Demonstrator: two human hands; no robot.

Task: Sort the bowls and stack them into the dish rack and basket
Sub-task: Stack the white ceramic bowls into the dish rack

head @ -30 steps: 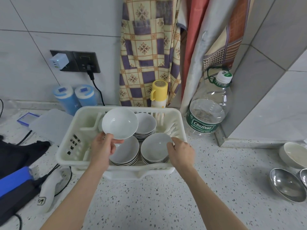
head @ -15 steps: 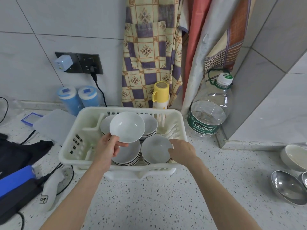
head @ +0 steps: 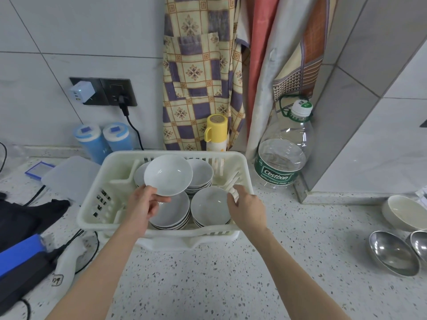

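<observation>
One white plastic dish rack (head: 92, 211) on the speckled counter (head: 208, 280), holding stacks of grey-white bowls: front-left stack (head: 172, 214), front-right stack (head: 209, 207), rear stack (head: 201, 174), plus another partly hidden behind. One loose white bowl (head: 168, 174), tilted, raised above the rear stacks, pinched at its near rim by the left hand (head: 142, 206). Right hand (head: 246, 210), fingers loosely curled and empty, at the front-right stack's right edge; contact unclear. One cream bowl (head: 403, 213) and two steel bowls (head: 392, 255) stand well apart, far right.
</observation>
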